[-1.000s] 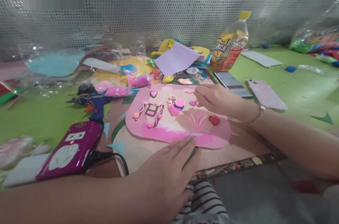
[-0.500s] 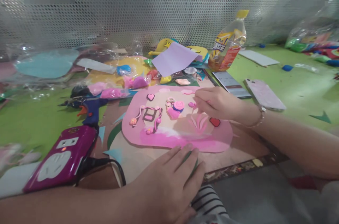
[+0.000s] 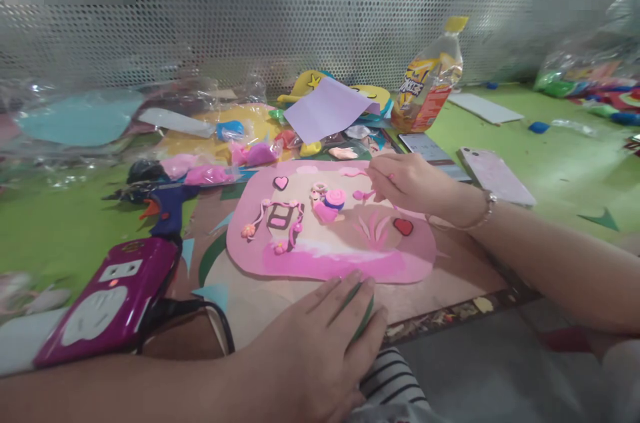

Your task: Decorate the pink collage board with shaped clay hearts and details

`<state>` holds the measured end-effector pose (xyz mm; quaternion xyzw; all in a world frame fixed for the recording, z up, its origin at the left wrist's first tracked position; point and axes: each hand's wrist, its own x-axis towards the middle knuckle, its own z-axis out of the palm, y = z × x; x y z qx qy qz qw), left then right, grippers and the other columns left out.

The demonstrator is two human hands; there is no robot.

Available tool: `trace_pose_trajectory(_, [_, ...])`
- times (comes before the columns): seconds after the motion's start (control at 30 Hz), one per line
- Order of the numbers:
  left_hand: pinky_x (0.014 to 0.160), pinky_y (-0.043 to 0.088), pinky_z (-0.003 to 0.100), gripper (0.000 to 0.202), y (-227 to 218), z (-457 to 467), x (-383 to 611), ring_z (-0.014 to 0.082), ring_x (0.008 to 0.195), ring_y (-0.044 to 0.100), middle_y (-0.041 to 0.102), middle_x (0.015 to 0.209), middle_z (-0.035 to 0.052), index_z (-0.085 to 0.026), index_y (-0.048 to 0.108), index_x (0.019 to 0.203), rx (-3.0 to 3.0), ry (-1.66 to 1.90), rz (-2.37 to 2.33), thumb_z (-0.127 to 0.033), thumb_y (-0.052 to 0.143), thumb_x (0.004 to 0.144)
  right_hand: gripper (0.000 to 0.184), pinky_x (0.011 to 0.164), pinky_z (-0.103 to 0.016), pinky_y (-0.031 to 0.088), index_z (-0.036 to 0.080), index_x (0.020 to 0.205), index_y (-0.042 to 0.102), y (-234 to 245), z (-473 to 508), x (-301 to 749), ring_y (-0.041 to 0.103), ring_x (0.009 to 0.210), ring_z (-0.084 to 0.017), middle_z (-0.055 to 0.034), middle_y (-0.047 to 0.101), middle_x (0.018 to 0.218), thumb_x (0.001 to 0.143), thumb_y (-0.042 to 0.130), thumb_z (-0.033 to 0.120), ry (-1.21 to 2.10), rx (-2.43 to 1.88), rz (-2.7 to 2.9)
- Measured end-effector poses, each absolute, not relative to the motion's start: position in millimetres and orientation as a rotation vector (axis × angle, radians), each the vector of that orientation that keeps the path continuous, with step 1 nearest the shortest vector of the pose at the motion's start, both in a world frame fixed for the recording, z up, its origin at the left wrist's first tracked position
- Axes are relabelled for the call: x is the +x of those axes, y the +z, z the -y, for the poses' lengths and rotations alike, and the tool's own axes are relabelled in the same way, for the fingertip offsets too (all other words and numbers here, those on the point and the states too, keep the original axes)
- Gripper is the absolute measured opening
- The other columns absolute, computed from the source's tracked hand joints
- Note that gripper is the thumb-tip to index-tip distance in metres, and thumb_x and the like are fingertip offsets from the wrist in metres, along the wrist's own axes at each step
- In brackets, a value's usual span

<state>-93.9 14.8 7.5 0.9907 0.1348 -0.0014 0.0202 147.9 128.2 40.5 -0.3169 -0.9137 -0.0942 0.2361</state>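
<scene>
A pink paper board with rounded corners lies in front of me, carrying a pink-and-blue clay snail, small clay flowers, a pink heart and a red heart. My right hand is over the board's upper right, its fingers pinched together beside a small pink clay piece. What sits between the fingertips is hidden. Below that hand, pink leaf-like strokes fan out. My left hand rests flat at the board's near edge, fingers stretched out, with nothing in it.
Left stand a purple box with sockets and a blue glue gun. Behind the board are bagged clay lumps and a lilac sheet. A bottle and two phones, one with a pale case, lie to the right.
My right hand stays pinched at nearly the same spot; the small pink clay piece beside its fingertips now looks more level. My left hand keeps its place. The view has shifted slightly.
</scene>
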Motion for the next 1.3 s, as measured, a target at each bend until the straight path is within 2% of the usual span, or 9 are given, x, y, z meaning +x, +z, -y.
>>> trace_pose_trajectory(0.23, [0.109,0.034,0.046,0.059,6,-15,-93,0.0359,0.135,0.035,0.042,0.142,0.0240,-0.006,0.038,0.139,3.090,0.046,-0.390,-0.041,0.046,0.093,0.031,0.054,-0.025,0.032,0.019,0.069,0.042,39,-125,145,0.039,0.053,-0.010,0.0016,0.043,0.059,0.098,0.032,0.021,-0.393,-0.855,2.517])
trace_pose_trajectory(0.5, [0.110,0.033,0.046,0.059,5,-14,-93,0.0352,0.135,0.035,0.042,0.142,0.0235,-0.006,0.039,0.139,3.104,0.068,-0.390,-0.041,0.048,0.093,0.034,0.055,-0.026,0.033,0.016,0.073,0.050,39,-122,145,0.042,0.055,-0.012,-0.0016,0.049,0.063,0.099,0.029,0.023,-0.556,-0.870,2.566])
trace_pose_trajectory(0.73, [0.111,0.031,0.046,0.057,3,-13,-94,0.0350,0.136,0.033,0.040,0.144,0.0233,-0.007,0.037,0.140,3.103,0.053,-0.414,-0.041,0.045,0.094,0.037,0.056,-0.028,0.034,0.017,0.074,0.051,55,-125,155,0.044,0.057,-0.014,-0.0042,0.053,0.066,0.099,0.027,0.027,-0.418,-1.058,2.470])
trace_pose_trajectory(0.83, [0.111,0.032,0.045,0.057,4,-13,-94,0.0340,0.136,0.035,0.041,0.144,0.0222,-0.007,0.038,0.140,3.110,0.067,-0.433,-0.040,0.045,0.094,0.040,0.067,-0.031,0.038,0.013,0.083,0.059,58,-130,160,0.051,0.070,-0.018,-0.0078,0.059,0.072,0.100,0.027,0.029,-0.380,-1.023,2.610])
trace_pose_trajectory(0.93, [0.111,0.033,0.042,0.057,5,-14,-94,0.0325,0.134,0.038,0.045,0.142,0.0204,-0.009,0.041,0.138,3.137,0.105,-0.426,-0.043,0.047,0.094,0.035,0.077,-0.035,0.038,0.014,0.092,0.065,58,-134,163,0.055,0.086,-0.022,-0.0092,0.067,0.084,0.098,0.031,0.025,-0.382,-1.002,2.805])
trace_pose_trajectory(1.03, [0.110,0.035,0.042,0.056,5,-14,-94,0.0320,0.133,0.039,0.047,0.141,0.0195,-0.010,0.043,0.137,3.146,0.132,-0.427,-0.044,0.048,0.093,0.025,0.070,-0.032,0.037,0.015,0.096,0.066,55,-135,163,0.060,0.080,-0.021,-0.0084,0.070,0.087,0.093,0.042,0.020,-0.282,-1.157,2.915])
trace_pose_trajectory(1.1, [0.109,0.035,0.042,0.056,5,-14,-94,0.0325,0.133,0.039,0.047,0.140,0.0199,-0.009,0.043,0.137,3.142,0.134,-0.431,-0.044,0.048,0.093,0.023,0.064,-0.030,0.036,0.014,0.098,0.066,53,-134,162,0.061,0.075,-0.020,-0.0089,0.071,0.085,0.090,0.047,0.024,-0.202,-1.266,2.929])
trace_pose_trajectory(1.3, [0.110,0.034,0.042,0.055,3,-14,-95,0.0319,0.134,0.039,0.046,0.142,0.0187,-0.010,0.042,0.138,3.145,0.134,-0.438,-0.043,0.047,0.094,0.028,0.057,-0.028,0.032,0.014,0.087,0.067,44,-135,156,0.058,0.064,-0.017,-0.0082,0.068,0.075,0.092,0.043,0.029,-0.128,-1.359,2.963])
